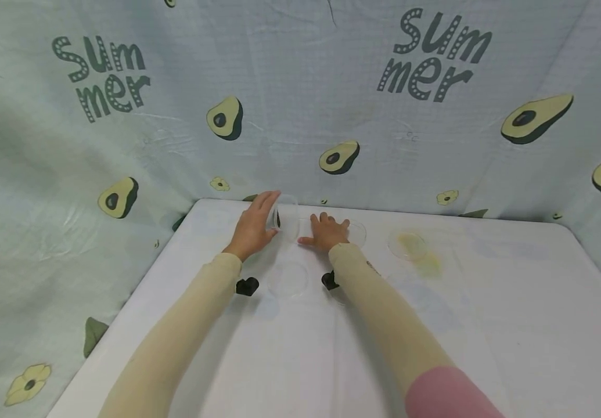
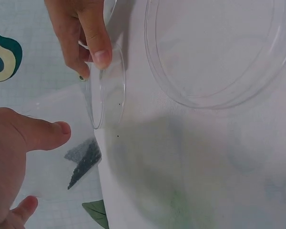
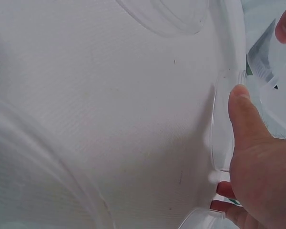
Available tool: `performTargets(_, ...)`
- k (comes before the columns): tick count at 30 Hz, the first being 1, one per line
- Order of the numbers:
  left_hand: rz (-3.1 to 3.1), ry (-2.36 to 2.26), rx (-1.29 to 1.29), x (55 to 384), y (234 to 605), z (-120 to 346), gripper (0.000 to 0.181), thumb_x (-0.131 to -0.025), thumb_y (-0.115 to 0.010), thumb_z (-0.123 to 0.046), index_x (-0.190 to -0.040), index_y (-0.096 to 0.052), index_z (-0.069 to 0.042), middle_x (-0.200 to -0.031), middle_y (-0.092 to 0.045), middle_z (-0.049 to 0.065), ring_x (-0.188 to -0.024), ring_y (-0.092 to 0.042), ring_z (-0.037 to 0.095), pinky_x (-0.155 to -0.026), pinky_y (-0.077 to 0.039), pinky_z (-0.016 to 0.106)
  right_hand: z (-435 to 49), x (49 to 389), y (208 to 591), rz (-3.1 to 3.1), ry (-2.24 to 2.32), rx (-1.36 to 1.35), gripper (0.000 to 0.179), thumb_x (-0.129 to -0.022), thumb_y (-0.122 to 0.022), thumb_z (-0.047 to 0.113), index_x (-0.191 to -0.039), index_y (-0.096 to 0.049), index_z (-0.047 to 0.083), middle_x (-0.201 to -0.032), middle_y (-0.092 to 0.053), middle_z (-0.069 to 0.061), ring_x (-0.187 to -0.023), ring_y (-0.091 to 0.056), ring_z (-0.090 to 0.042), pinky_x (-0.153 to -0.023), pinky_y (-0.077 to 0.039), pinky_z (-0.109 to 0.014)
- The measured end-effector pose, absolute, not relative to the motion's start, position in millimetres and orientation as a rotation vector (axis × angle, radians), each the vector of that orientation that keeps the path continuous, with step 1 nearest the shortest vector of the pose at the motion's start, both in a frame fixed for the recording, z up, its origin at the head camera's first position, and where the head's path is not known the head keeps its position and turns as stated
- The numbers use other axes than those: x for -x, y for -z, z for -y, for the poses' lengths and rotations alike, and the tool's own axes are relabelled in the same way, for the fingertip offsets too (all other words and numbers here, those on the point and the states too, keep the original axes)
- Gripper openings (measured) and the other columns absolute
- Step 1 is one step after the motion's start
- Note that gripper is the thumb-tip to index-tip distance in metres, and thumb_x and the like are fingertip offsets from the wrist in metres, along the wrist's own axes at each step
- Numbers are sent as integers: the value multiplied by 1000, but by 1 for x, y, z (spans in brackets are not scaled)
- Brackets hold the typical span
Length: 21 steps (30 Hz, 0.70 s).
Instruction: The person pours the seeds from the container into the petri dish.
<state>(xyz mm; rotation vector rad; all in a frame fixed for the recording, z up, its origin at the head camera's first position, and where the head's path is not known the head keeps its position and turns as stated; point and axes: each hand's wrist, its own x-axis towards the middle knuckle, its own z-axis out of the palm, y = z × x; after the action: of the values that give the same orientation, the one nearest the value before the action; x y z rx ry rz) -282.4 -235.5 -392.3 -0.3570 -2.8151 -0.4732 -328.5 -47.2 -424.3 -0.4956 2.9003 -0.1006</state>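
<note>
In the head view my left hand (image 1: 255,227) holds a clear plastic tub (image 1: 288,217) by its side near the table's back edge, thumb and fingers on opposite sides. The left wrist view shows the see-through tub (image 2: 52,162) beside the left thumb, with a dark leaf print showing through. My right hand (image 1: 327,233) is spread low over the table, just right of the tub. Its thumb rests at the rim of a shallow clear round dish (image 2: 113,93). Another clear dish (image 1: 357,234) lies beside the right hand's fingers.
More clear round dishes lie on the white table (image 1: 514,325): one dish (image 1: 288,280) between the forearms, another dish (image 1: 407,244) to the right over a yellow patch. A printed cloth (image 1: 279,69) hangs behind the back edge and along the left side.
</note>
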Motion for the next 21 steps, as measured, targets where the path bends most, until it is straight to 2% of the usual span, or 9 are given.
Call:
performTargets(12, 2771, 309, 469, 288, 391, 222, 91, -77, -80, -5, -151, -30, -21, -153, -35, 8, -140, -37, 25, -105, -41, 53, 47, 327, 423, -2902, 74, 489, 87, -87, -48, 69, -152, -29, 15, -151, -37, -12, -138, -41, -31, -111, -28, -64)
performTargets(21, 2773, 233, 497, 290, 393, 216, 90, -77, -79, -3, -151, -32, -24, -154, -35, 7, -143, -34, 25, -110, -38, 53, 47, 325, 420, -2897, 74, 478, 86, -88, -47, 69, -153, -27, 15, -153, -35, -12, -140, -39, -31, -112, -27, -64)
